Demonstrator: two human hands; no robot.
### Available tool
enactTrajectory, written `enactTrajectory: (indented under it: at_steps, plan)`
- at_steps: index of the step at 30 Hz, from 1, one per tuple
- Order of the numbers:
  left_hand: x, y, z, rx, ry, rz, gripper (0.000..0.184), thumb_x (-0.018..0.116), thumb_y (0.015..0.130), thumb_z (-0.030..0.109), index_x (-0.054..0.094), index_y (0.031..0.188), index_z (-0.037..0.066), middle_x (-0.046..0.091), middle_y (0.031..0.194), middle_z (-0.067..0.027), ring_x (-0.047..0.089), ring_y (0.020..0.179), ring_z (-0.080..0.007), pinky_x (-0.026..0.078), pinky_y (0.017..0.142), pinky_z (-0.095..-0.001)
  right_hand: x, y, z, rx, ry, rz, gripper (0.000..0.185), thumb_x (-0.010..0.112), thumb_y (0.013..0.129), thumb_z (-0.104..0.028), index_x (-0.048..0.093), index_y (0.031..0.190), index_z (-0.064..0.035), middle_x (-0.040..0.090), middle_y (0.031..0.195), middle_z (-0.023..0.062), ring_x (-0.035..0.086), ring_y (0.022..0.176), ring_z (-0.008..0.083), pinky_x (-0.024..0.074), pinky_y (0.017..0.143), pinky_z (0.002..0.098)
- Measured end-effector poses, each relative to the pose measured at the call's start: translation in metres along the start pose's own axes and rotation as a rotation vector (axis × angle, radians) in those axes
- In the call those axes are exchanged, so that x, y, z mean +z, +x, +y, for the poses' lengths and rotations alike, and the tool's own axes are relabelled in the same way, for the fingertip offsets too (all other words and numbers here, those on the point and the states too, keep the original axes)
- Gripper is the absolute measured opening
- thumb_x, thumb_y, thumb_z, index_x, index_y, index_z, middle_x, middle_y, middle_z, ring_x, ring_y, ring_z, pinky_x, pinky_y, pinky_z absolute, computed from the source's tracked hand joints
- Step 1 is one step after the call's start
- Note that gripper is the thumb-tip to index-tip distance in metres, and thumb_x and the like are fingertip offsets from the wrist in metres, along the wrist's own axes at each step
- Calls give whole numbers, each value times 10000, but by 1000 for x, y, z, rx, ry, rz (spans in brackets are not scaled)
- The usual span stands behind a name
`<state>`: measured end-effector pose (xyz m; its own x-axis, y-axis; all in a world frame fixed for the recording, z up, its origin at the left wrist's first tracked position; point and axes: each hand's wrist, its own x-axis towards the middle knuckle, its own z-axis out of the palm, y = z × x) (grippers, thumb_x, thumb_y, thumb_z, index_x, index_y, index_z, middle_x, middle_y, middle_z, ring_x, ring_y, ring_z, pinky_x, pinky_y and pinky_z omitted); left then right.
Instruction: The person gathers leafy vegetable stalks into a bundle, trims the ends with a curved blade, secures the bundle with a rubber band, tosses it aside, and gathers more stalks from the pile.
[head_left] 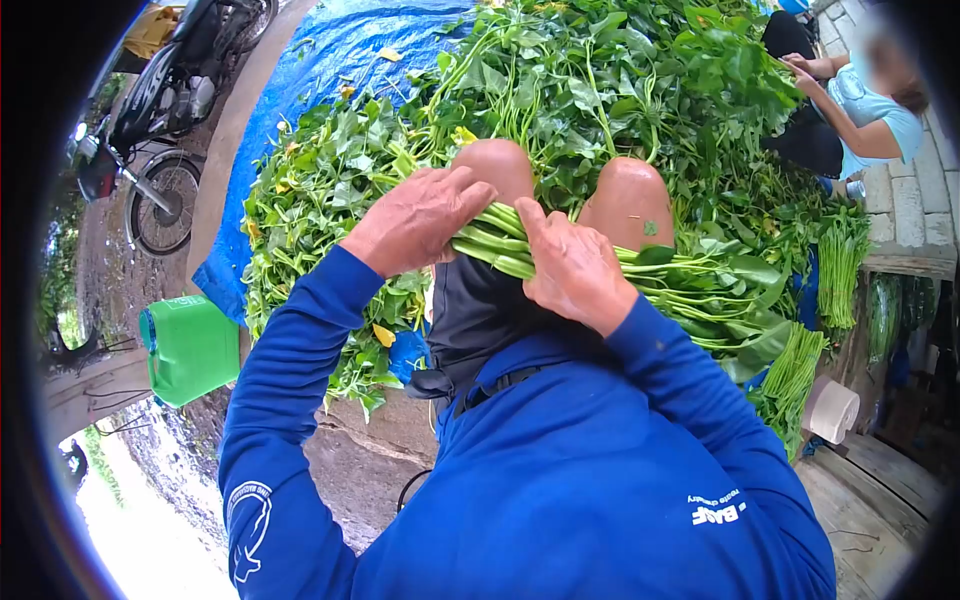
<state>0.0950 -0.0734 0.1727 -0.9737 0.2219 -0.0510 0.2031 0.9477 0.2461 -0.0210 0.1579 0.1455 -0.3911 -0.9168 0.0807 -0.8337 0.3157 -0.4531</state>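
Observation:
A bundle of long green stems lies across my lap, its leafy end spread out to the right. My left hand is closed on the left end of the stems. Farther right along the same bundle, my right hand is wrapped round the stems, with the leaves beyond it. Both hands are close together in front of my knees. A large heap of leafy greens surrounds my knees.
Blue tarp lies under the heap. At left are a green jug and a motorcycle. Another person handles greens at upper right. Stem bundles and a pale roll sit at right.

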Motion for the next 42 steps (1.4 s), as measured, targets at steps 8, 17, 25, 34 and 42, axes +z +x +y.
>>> enactTrajectory:
  at_steps: [8,17,25,34,42]
  plan:
    - [-42,-28,101,-168,-298,277,509,889,815,368,698,1181,70,713,1269,-158,697,1144,-355,552,998,-433,-56,26,27,202,407,-299,664,796,719,-221,549,1313,-58,742,956,211,728,916,419,551,795,506]
    - [-109,63,87,40,-1603,1157,1002,939,822,296,385,1597,-15,569,1493,-216,581,1409,-380,473,1202,-508,-164,82,-74,-293,553,217,1000,869,748,-205,389,1610,-37,669,1379,245,689,1205,412,535,1071,435]
    - [-273,-19,108,-236,-833,491,464,863,777,36,699,1209,-1,748,1058,-68,707,969,-161,579,873,-331,-187,59,-112,-547,263,294,983,834,846,-417,382,1541,112,609,1370,330,647,1151,495,522,1044,483]
    - [18,90,167,-203,-1196,-33,497,823,716,92,656,1161,-53,755,1013,-203,729,939,-263,573,866,-406,-80,-148,34,217,889,-244,719,807,900,-370,548,1431,39,694,1270,286,706,1141,395,556,983,473]
    - [53,111,173,-409,-729,-376,544,838,692,253,610,1027,-109,710,927,-359,731,947,-494,577,853,-506,-125,-180,57,154,404,176,293,781,920,-154,734,1189,-49,689,1049,129,665,966,329,560,856,444]
